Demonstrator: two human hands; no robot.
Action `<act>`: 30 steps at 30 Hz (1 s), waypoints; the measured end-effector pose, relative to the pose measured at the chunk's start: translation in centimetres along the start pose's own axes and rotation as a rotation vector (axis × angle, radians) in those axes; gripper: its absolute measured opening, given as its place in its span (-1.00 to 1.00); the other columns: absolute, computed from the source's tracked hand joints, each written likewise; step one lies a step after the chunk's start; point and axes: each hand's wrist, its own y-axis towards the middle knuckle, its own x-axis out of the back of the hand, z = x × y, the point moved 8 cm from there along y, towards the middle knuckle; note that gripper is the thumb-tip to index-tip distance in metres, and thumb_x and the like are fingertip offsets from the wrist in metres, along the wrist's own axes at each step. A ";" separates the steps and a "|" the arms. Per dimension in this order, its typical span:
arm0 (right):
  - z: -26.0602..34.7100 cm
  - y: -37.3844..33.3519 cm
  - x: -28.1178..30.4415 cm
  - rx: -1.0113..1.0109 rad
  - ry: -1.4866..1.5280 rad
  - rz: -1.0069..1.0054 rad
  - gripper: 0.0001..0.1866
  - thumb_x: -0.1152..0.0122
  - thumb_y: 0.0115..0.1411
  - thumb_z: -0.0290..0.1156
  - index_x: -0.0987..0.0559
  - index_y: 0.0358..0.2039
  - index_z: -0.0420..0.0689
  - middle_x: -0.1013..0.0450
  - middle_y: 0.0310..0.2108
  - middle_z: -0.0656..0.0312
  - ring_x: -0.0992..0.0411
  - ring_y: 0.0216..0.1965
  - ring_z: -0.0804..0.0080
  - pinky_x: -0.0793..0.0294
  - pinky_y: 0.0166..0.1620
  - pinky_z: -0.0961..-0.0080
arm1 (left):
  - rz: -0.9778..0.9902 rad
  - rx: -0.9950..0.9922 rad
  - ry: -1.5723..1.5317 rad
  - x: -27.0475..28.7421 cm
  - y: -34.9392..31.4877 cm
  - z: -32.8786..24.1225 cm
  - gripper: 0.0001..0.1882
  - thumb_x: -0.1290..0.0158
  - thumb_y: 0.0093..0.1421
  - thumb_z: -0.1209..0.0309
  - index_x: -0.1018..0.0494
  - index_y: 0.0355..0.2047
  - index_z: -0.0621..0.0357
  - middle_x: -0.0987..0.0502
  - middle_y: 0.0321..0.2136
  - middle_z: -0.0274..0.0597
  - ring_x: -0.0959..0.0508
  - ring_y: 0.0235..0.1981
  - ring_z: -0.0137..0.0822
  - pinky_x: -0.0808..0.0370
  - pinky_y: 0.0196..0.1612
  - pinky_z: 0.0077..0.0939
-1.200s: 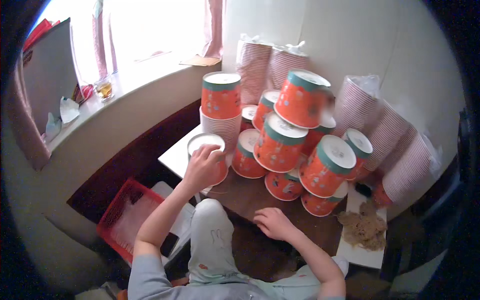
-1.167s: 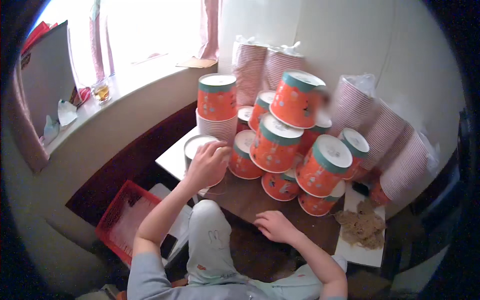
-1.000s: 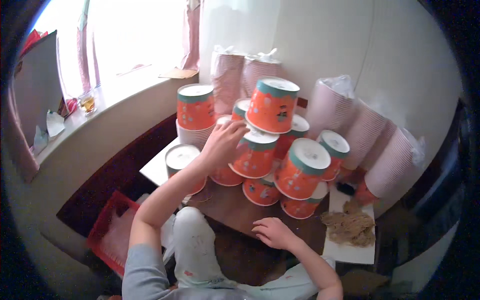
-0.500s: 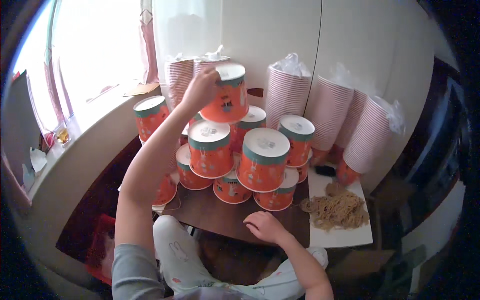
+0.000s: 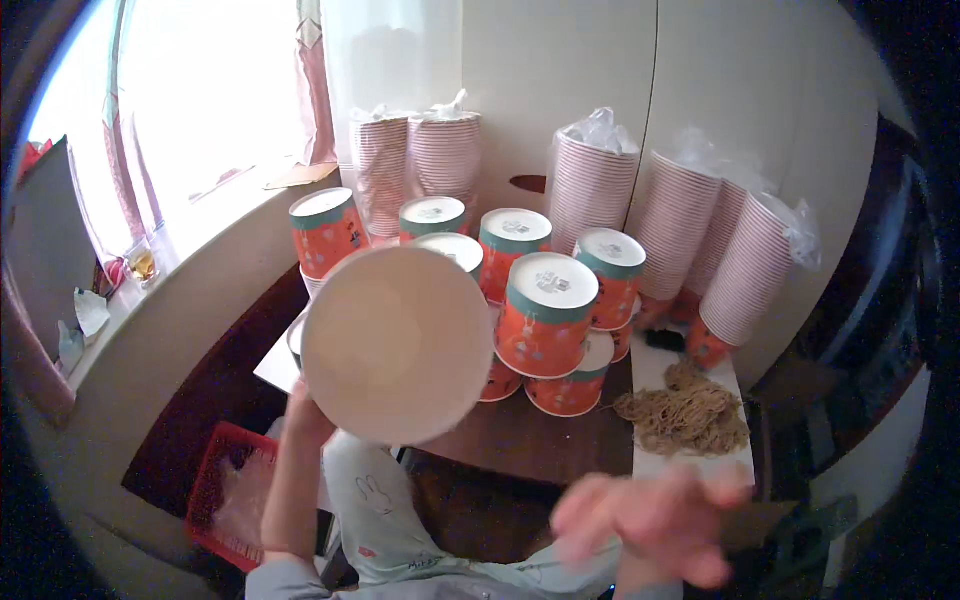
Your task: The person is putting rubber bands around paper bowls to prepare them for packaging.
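Tilted up in front of me is a paper bucket (image 5: 397, 345), its pale inside and round rim facing my eyes. My left hand (image 5: 309, 408) grips it from the left, the fingers mostly hidden behind it. Low on the right, my right hand (image 5: 650, 515) is raised off the table and smeared by motion, fingers apart and nothing in them. Beyond the held bucket, upside-down orange paper buckets (image 5: 547, 320) with green bands and white bases stand stacked in layers on the brown table (image 5: 530, 440).
Tall nested stacks of buckets (image 5: 592, 190) in clear plastic bags line the wall. A heap of brown twine (image 5: 690, 415) lies on a white board (image 5: 735, 385) at the right. A red basket (image 5: 205, 490) holding clear plastic stands low on the left, under the window sill (image 5: 180, 265).
The bucket in my left hand has come down from above the stack toward me, its mouth turned to face me. My right hand has lifted from the table edge and spread.
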 end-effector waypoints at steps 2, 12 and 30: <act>2.4 -0.8 -0.3 0.288 0.201 -0.070 -0.50 -0.02 0.12 -0.24 -0.15 0.07 0.04 -0.29 -0.13 0.07 -0.39 -0.42 0.19 -0.35 -0.28 0.04 | -0.018 -0.006 0.035 2.1 -2.2 1.6 -0.60 0.04 0.08 0.35 -0.29 -0.11 0.34 -0.44 -0.22 -0.09 -0.48 -0.24 -0.24 -0.46 -0.19 -0.36; 4.1 -4.2 -5.1 0.158 0.289 0.736 -0.77 0.03 0.16 -0.30 -0.43 -0.17 -0.01 -0.37 -0.22 0.21 -0.39 -0.23 0.26 -0.32 -0.16 0.37 | 0.222 0.605 -0.491 -1.8 -6.3 15.5 -0.57 0.02 0.06 0.41 -0.26 -0.05 0.32 -0.39 -0.13 -0.01 -0.42 -0.12 -0.18 -0.37 -0.05 -0.25; -12.3 -5.5 13.0 -0.780 -1.176 -0.047 -0.75 -0.14 -0.07 -0.50 -0.49 -0.30 -0.22 -0.45 -0.37 0.18 -0.43 -0.39 0.48 -0.41 -0.29 0.63 | 0.301 1.034 -0.239 -2.1 -11.7 20.5 -0.84 0.08 0.16 0.25 -0.29 -0.35 0.03 -0.43 -0.29 -0.34 -0.45 -0.19 -0.33 -0.39 -0.11 -0.14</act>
